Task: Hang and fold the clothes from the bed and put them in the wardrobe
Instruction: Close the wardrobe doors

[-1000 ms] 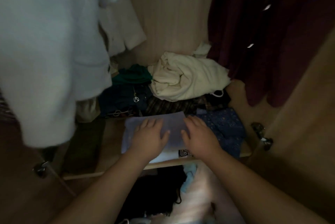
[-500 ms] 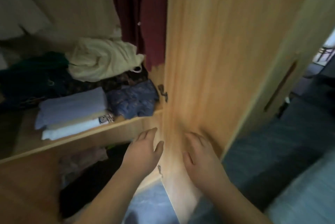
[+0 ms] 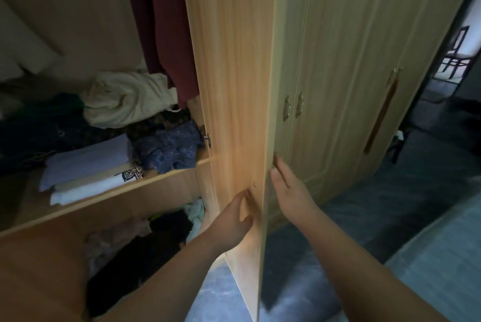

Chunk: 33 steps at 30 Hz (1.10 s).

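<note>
Since the earlier frame the right grip [image 3: 289, 191] has passed from the door's inner face round its free edge to the outer side. The left grip [image 3: 234, 217] remains on the inner face.

Door [image 3: 234, 87]: open, seen nearly edge-on, standing between the two grips. Left grip: open, fingers straight and laid flat against the inner face near the edge. Right grip: open, fingers straight, just beside the outer face; whether the fingertips touch it cannot be told. Neither holds anything.

Folded stack [image 3: 88, 170]: lies on the shelf [image 3: 109, 200], left of the door, near the front edge and just beside a blue cloth [image 3: 169, 149]. A cream bundle [image 3: 125, 97] lies farther back, and a maroon garment [image 3: 161, 22] hangs above it.

Assessment: the stack appears placed, and closing the door is probably the step in hand. The door is a stiff board, likely light, swinging on its hinges. It is best taken at the free edge, with fingers drawn clear before it meets the frame. The stack is soft and would slump if nudged; if moved again, it should be lifted from beneath at both sides.
</note>
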### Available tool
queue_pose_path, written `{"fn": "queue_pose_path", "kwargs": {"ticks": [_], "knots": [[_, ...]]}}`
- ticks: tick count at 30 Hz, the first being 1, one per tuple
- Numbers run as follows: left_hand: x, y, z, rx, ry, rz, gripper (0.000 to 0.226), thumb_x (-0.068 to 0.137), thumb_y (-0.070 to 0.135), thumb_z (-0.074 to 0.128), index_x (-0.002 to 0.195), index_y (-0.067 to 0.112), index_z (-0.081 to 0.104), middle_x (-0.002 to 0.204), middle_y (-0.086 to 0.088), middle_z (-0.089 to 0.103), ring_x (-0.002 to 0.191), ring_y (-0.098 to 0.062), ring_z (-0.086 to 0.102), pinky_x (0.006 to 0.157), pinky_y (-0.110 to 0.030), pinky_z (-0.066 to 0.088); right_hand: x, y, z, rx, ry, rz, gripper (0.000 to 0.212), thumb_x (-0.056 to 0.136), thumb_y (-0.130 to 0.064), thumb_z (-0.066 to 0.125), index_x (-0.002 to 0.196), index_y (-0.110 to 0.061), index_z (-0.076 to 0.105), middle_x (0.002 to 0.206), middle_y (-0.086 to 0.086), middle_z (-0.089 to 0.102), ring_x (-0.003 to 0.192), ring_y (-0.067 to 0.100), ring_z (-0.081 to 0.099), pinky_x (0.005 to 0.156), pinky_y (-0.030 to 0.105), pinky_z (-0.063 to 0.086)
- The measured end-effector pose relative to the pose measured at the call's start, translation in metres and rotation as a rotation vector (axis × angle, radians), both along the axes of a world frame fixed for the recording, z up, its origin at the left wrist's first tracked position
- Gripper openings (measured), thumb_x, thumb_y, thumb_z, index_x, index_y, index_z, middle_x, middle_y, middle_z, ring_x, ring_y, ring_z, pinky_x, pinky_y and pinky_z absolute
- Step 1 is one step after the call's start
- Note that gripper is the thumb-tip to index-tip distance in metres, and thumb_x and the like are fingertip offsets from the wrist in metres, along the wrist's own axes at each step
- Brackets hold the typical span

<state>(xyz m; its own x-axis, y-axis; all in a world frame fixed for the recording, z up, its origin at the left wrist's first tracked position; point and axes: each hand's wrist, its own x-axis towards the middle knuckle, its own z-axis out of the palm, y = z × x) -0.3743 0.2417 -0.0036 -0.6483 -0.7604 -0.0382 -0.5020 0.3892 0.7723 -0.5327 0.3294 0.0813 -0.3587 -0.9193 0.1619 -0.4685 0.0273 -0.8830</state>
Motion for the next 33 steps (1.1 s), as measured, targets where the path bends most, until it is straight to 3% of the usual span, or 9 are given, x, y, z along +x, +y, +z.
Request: {"fn": "queue_pose_path", "kwargs": {"ticks": [3, 6, 9, 12, 15, 19, 23, 28, 33], "knots": [[-0.005, 0.007, -0.016, 0.122, 0.076, -0.020, 0.071, 0.091, 0.030, 0.063, 0.147, 0.043, 0.022, 0.144, 0.023, 0.039, 0.122, -0.003, 0.048, 0.099, -0.008, 0.038, 0.006, -0.009, 0.000, 0.020, -0.009, -0.010, 0.031, 0.103, -0.048, 0.029, 0.110, -0.037, 0.057, 0.103, -0.013, 0.066, 0.099, 0.007, 0.062, 0.086, 0.033, 0.050], [0.002, 0.011, -0.026, 0.088, 0.097, -0.008, 0.070, 0.089, 0.040, 0.062, 0.149, 0.042, 0.026, 0.137, 0.033, 0.043, 0.119, 0.004, 0.051, 0.102, -0.016, 0.044, 0.013, -0.009, -0.007, -0.015, 0.022, -0.002, 0.032, 0.102, -0.046, 0.033, 0.086, -0.027, 0.053, 0.080, -0.008, 0.061, 0.073, 0.004, 0.057, 0.071, 0.035, 0.048], [0.021, 0.016, -0.016, 0.078, 0.154, 0.053, 0.048, 0.094, 0.038, 0.060, 0.134, 0.042, 0.035, 0.122, 0.033, 0.051, 0.104, 0.014, 0.057, 0.086, -0.013, 0.049, 0.032, -0.012, -0.009, -0.063, 0.071, 0.053, 0.031, 0.100, -0.046, 0.037, 0.083, -0.024, 0.052, 0.074, 0.002, 0.058, 0.066, 0.012, 0.055, 0.067, 0.040, 0.048], [0.054, 0.017, -0.006, 0.012, 0.202, 0.126, 0.037, 0.098, 0.038, 0.053, 0.133, 0.027, 0.044, 0.122, 0.016, 0.058, 0.097, -0.001, 0.065, 0.082, -0.022, 0.053, 0.065, -0.021, -0.012, -0.077, 0.004, 0.170, 0.020, 0.092, -0.053, 0.042, 0.105, -0.056, 0.058, 0.095, -0.022, 0.069, 0.086, -0.004, 0.065, 0.075, 0.020, 0.052], [0.099, 0.007, -0.005, -0.026, 0.185, 0.171, 0.032, 0.099, 0.039, 0.049, 0.131, 0.034, 0.049, 0.115, 0.023, 0.062, 0.096, 0.001, 0.064, 0.084, -0.025, 0.053, 0.099, -0.040, -0.019, -0.105, -0.040, 0.293, 0.041, 0.093, -0.047, 0.049, 0.123, -0.074, 0.041, 0.123, -0.033, 0.060, 0.111, -0.008, 0.060, 0.092, 0.017, 0.049], [0.168, -0.019, -0.004, -0.033, 0.177, 0.267, 0.014, 0.097, 0.045, 0.049, 0.107, 0.053, 0.054, 0.093, 0.029, 0.066, 0.082, 0.004, 0.065, 0.068, -0.011, 0.046, 0.151, -0.078, -0.030, -0.189, 0.119, 0.379, 0.056, 0.098, -0.032, 0.052, 0.139, -0.063, 0.029, 0.148, -0.031, 0.030, 0.132, -0.007, 0.041, 0.113, 0.030, 0.038], [0.228, -0.065, -0.005, -0.004, 0.166, 0.400, 0.020, 0.095, 0.050, 0.049, 0.103, 0.034, 0.059, 0.094, 0.016, 0.070, 0.086, -0.001, 0.067, 0.080, -0.035, 0.056, 0.206, -0.125, -0.037, -0.254, 0.339, 0.460, 0.068, 0.097, -0.025, 0.049, 0.146, -0.060, 0.018, 0.157, -0.027, 0.011, 0.144, -0.006, 0.020, 0.115, 0.019, 0.027], [0.292, -0.129, 0.000, -0.073, 0.061, 0.392, 0.039, 0.086, 0.054, 0.044, 0.123, 0.042, 0.046, 0.113, 0.018, 0.068, 0.103, 0.002, 0.063, 0.091, -0.032, 0.052, 0.271, -0.192, -0.054, -0.185, 0.509, 0.450, 0.082, 0.093, -0.033, 0.051, 0.153, -0.048, -0.003, 0.160, -0.021, -0.019, 0.147, 0.012, 0.025, 0.103, 0.032, 0.045], [0.353, -0.196, -0.007, -0.144, -0.186, 0.396, 0.063, 0.090, 0.039, 0.048, 0.150, 0.034, 0.030, 0.143, 0.003, 0.051, 0.131, -0.013, 0.046, 0.108, -0.025, 0.038, 0.316, -0.247, -0.066, -0.179, 0.625, 0.279, 0.092, 0.086, -0.028, 0.059, 0.157, -0.035, 0.001, 0.165, -0.005, -0.012, 0.143, 0.028, 0.032, 0.105, 0.034, 0.040]]}}
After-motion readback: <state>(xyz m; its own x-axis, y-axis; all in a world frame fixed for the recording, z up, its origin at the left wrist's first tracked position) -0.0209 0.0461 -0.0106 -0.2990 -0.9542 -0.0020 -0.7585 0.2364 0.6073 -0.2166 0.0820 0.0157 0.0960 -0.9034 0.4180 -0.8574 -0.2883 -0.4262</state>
